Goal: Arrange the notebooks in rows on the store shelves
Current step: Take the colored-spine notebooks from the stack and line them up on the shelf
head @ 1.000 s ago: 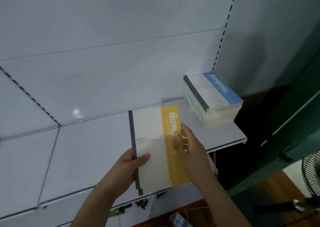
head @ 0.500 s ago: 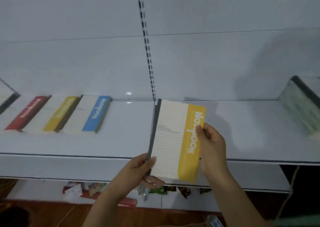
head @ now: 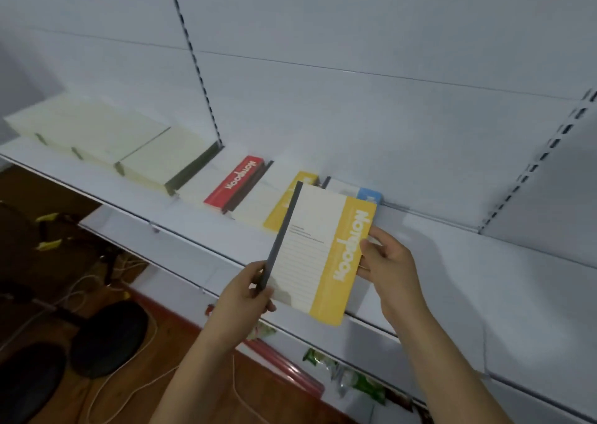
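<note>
- Placement is the step in hand, as I read it: a yellow-banded notebook point(head: 318, 255) is held at centre frame above the front of the white shelf point(head: 468, 262), not yet laid down.
- The left hand point(head: 248, 294) pinches the grey spine at the book's lower-left corner; the right hand point(head: 386, 262) grips the yellow edge, thumb on the cover, fingers curled behind.
- A row already lies further back on the shelf — a red-banded notebook point(head: 239, 181), a yellow-banded one point(head: 287, 200) and a blue-banded one point(head: 368, 194), the last partly hidden behind the held book.
- Cream stacks point(head: 106, 139) with no lettering visible sit at the upper left of the frame.
- The next move probably calls for lowering the book flat to the right of the blue one, spine parallel with its neighbours — bare shelf lies open there.
- Writing: the yellow and red bands each carry white lettering running along the band, seemingly "Notebook". The small print on the held cover is too fine to read.
</note>
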Tool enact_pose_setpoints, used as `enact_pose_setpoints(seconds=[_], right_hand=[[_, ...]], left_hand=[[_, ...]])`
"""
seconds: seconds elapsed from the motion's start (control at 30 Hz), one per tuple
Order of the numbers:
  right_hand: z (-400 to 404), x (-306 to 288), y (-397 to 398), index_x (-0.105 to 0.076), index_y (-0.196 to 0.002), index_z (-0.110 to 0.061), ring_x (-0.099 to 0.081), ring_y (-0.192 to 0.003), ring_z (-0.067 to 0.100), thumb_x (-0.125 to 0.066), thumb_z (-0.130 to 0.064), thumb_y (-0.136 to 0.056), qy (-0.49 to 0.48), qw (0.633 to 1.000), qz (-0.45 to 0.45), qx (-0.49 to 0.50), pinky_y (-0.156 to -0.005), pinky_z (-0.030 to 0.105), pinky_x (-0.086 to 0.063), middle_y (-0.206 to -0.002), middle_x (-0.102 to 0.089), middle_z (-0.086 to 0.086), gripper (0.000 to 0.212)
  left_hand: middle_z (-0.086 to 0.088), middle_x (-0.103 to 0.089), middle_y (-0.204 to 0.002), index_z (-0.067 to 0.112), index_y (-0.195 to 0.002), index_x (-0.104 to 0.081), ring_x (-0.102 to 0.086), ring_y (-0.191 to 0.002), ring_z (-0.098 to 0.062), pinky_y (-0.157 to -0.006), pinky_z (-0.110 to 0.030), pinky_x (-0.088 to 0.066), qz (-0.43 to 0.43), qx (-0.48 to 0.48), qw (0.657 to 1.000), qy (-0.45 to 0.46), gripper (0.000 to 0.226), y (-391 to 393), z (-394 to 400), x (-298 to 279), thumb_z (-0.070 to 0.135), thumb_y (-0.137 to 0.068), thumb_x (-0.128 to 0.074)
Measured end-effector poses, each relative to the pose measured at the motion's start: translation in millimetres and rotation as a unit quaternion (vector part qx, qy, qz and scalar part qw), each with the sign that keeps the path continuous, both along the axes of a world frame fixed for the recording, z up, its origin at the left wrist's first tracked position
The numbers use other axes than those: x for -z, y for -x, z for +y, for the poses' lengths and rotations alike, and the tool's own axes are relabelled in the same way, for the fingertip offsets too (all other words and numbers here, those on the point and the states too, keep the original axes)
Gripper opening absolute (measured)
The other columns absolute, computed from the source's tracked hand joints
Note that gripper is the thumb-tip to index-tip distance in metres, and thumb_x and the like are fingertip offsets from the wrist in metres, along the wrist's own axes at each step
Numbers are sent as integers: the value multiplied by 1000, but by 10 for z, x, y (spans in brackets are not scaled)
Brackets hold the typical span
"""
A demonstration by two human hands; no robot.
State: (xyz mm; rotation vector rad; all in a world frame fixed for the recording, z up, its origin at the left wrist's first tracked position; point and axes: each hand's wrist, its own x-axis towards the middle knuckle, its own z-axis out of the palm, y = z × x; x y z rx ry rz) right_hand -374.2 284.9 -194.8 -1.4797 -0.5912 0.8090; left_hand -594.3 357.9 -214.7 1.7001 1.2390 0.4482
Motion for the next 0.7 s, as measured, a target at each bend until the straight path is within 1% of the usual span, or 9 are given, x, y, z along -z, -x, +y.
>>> enact_pose_setpoints(seconds=[0.13,0.23,0.3,0.33,0.43,0.5,0.6,0.67,0.7], right_hand=[[713,-39,21,-69,-103,-22,-73,-73,18,-48,-4,-100,5,1000,6,-19,-63,28,-58,-80,-76,-1,27],[1255,1,-6,-71,-100,-27,-73,-83,21,-53,-17,-98,15,998,-49,-41,-76,41,-60,-89,-76,0,20],[1585,31,-61,-69,-100,-30,-71,-87,17,-52,-29,-92,31,990,-123,-61,-82,45,-57,-91,-75,-6,19],[1737,32,-89,-69,-100,-27,-70,-87,17,-52,-29,-92,46,984,-154,-72,-83,44,-56,-89,-74,-6,19],[2119,45,-175,-65,-103,-14,-64,-95,26,-52,-25,-94,138,970,-169,-104,-85,38,-50,-95,-70,6,19],[2285,79,-183,-56,-120,-11,-59,-107,29,-52,-32,-94,191,965,-124,-131,-94,40,-47,-112,-64,11,34],[2435,115,-111,-25,-150,-8,-48,-128,27,-52,-33,-96,223,955,-100,-166,-102,35,-40,-146,-45,12,65],[2500,128,-58,-4,-156,-8,-35,-140,27,-51,-32,-98,240,953,-87,-164,-107,35,-34,-159,-26,12,78],[2528,135,-38,1,-156,-8,-32,-142,28,-51,-31,-98,249,952,-85,-155,-107,35,-33,-160,-20,13,81]], left_hand=[[12,-54,-123,34,-143,-39,-64,-96,-7,-80,-22,-57,65,10,997,-48,65,96,574,-121,27,-89,-72],[11,-43,-119,31,-148,-30,-59,-94,-7,-77,-17,-54,164,51,978,-117,81,76,1090,-191,36,-82,-77],[8,-43,-123,29,-148,-28,-57,-93,-6,-81,-19,-52,206,47,965,-156,80,18,1391,-232,35,-84,-76],[4,-46,-128,28,-149,-28,-57,-99,-7,-86,-23,-52,223,45,958,-176,80,-14,1549,-237,35,-84,-75],[-2,-36,-151,21,-154,-20,-46,-130,-19,-107,-34,-45,308,88,929,-188,88,-115,1957,-181,37,-86,-73],[-1,-25,-160,19,-157,-10,-34,-142,-21,-113,-36,-37,357,144,907,-168,96,-192,2122,-119,41,-87,-71],[-2,-25,-160,16,-158,-5,-35,-142,-22,-114,-37,-36,396,185,884,-167,100,-288,2273,-56,45,-87,-70],[-4,-28,-159,16,-158,-4,-38,-141,-23,-113,-37,-36,401,198,880,-157,102,-334,2339,-28,43,-86,-72],[-4,-31,-157,17,-158,-4,-39,-139,-23,-112,-37,-37,393,205,884,-150,103,-346,2362,-17,40,-86,-73]])
